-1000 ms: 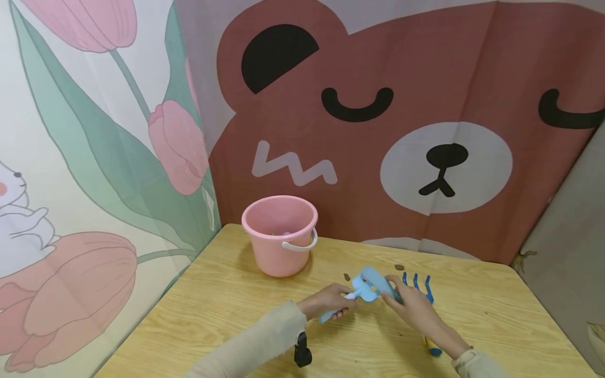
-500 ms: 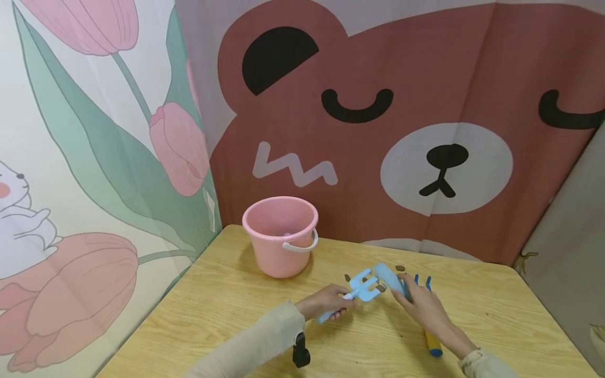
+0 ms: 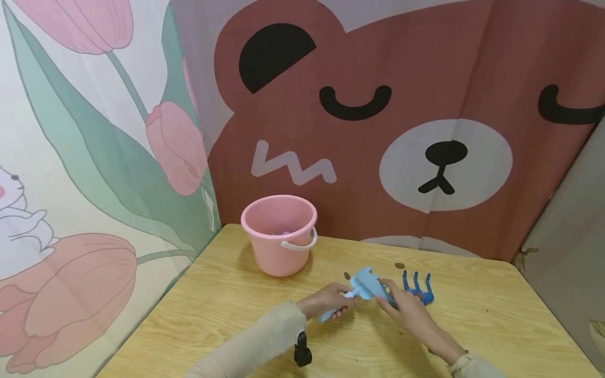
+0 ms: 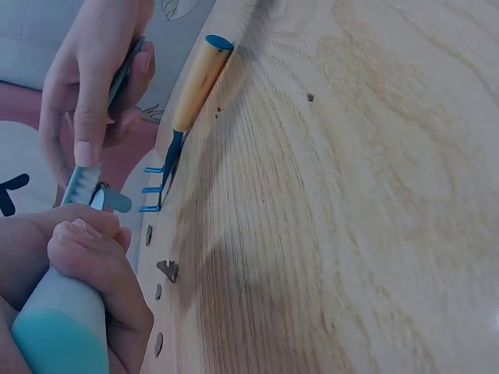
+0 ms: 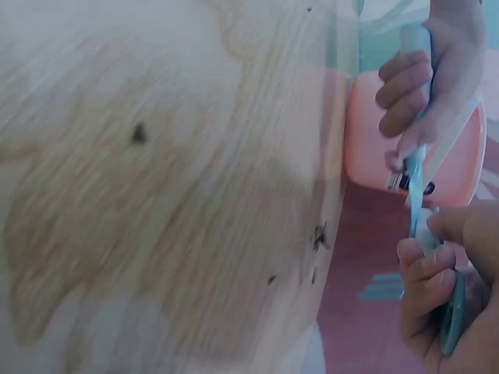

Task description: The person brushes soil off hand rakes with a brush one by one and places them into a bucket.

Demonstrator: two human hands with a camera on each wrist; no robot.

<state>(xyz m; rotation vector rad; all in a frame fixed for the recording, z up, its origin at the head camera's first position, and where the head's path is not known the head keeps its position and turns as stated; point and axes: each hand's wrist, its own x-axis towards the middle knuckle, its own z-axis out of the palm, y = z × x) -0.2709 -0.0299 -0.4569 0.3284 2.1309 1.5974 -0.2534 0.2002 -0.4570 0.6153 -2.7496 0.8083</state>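
Observation:
My left hand grips the handle of a light-blue garden fork, its flat head raised toward the right. Between the fingers and thumb of my right hand is a light-blue brush; pale bristles show at its end in the left wrist view. The brush lies across the fork's head and hides part of the tines. In the right wrist view, a green loop-shaped end sticks out of the right palm. Both tools are above the table.
A pink bucket with a white handle stands at the back left, something purple inside. A blue rake with a yellow handle lies beyond the right hand. Dark brown bits are scattered on the wooden table.
The right hand moved the brush rightward off the tines, then back left over the fork's head. The rake's tines show more fully; its handle is now mostly behind the forearm. The left hand stays put.

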